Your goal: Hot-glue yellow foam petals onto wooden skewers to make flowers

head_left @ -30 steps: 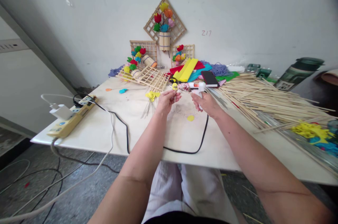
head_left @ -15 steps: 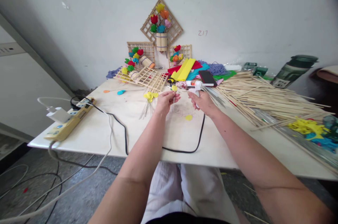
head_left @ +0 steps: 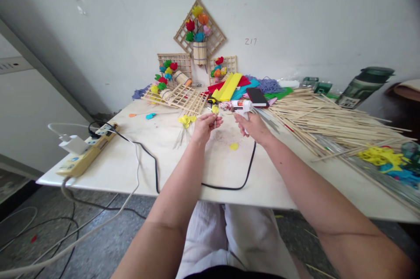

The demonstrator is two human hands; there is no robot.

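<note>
In my right hand (head_left: 252,126) is a white hot glue gun (head_left: 246,109), its stained nozzle pointing left. My left hand (head_left: 207,125) pinches the thin stem of a small yellow paper flower (head_left: 215,109), just left of the nozzle tip. Whether nozzle and flower touch, I cannot tell. A round yellow petal (head_left: 234,146) lies on the table below the hands. Left of my left hand rest more yellow petals (head_left: 186,120) on thin wire stems.
A power strip (head_left: 88,150) with plugs sits at the left edge, and a black cord (head_left: 226,188) loops in front. Bamboo sticks (head_left: 324,117) and a dark bottle (head_left: 365,87) fill the right. Lattice panels with flowers (head_left: 199,33) and crepe paper (head_left: 228,87) stand behind.
Almost nothing differs. The view has shifted very slightly, and both hands keep their places with the glue gun and the flower.
</note>
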